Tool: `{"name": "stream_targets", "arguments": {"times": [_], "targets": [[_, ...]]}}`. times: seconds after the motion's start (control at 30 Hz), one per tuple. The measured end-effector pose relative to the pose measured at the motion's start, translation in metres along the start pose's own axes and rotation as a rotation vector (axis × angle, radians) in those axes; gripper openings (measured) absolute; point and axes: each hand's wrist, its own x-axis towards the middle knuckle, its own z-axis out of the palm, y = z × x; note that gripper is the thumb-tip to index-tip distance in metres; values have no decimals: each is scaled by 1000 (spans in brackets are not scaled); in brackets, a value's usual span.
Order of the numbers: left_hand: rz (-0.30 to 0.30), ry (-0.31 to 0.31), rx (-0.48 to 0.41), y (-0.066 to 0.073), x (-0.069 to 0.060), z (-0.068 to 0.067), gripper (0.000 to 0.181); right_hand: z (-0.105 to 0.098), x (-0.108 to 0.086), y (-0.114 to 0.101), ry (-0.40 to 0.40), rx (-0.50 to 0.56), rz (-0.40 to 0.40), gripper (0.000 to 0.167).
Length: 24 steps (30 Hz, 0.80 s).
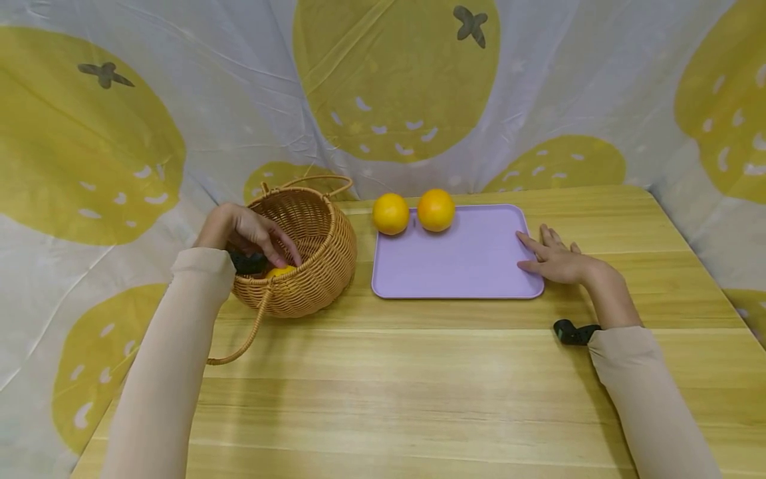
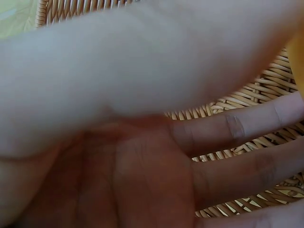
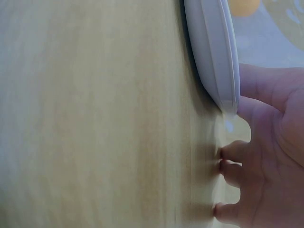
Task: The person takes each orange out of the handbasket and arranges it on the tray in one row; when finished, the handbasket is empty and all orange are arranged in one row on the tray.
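Note:
The left hand (image 1: 254,234) reaches down into a wicker basket (image 1: 326,283). Its thumb and fingers are about an orange (image 1: 281,271) near the basket's front wall. At the right edge of the left wrist view, part of that orange (image 2: 298,61) shows by the fingertips; most of it is hidden. On the right, the other hand (image 1: 559,259) rests its thumb and index finger against the right edge of a lilac tray (image 1: 461,266). Its remaining fingertips touch the table in the right wrist view, beside the tray's corner (image 3: 218,61).
One orange (image 1: 391,214) sits at the tray's back left corner, and another orange (image 1: 436,210) is just right of it. The basket's front handle (image 1: 251,339) hangs over the wooden table (image 1: 407,399). A fruit-print curtain (image 1: 239,100) hangs behind.

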Motion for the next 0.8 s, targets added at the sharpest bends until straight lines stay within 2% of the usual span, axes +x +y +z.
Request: {"name": "stream_targets", "arguments": {"times": [0.2,0.4,0.53,0.8], "targets": [[42,-21,-5,-2,2,-1,37,1,0,0,0,2,1,77],[40,-25,6,-4,4,-3,41,1,0,1,0,5,-5,77],[63,-30,24,-3,3,-2,43,1,0,1,0,1,-4,78],[68,-38,-37,-3,2,-1,37,0,0,1,-1,4,-6,78]]}}
